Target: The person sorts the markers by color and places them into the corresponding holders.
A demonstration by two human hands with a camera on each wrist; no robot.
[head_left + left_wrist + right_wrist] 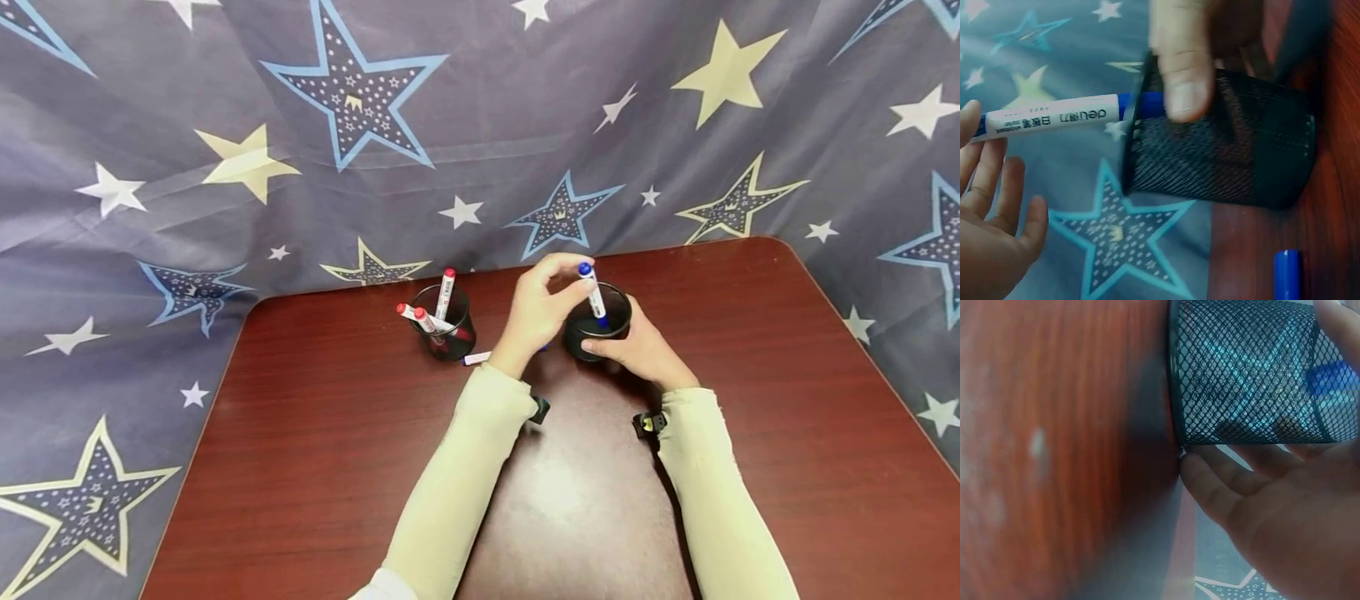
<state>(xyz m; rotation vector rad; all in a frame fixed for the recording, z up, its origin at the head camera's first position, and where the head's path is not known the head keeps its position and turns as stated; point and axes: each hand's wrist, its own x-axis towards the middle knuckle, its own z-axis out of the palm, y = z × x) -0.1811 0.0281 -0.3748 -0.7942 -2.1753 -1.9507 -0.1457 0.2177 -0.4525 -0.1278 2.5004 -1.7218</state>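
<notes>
My left hand (542,307) pinches a white whiteboard marker (1054,117) with blue ends near its upper end. The marker's lower blue end is inside the rim of a black mesh pen cup (1260,144). My right hand (648,348) grips that cup round its side, thumb on the near wall. The right wrist view shows the right hand's fingers (1210,481) along the mesh, and blue shows through it. A second marker (477,359) lies on the table, partly hidden behind my left wrist.
Left of my hands stands another black mesh cup (453,343) with three red-capped markers (447,287) leaning in it. Both cups stand on a reddish-brown table (337,467). A grey curtain (480,125) with a star pattern hangs behind the table's back edge.
</notes>
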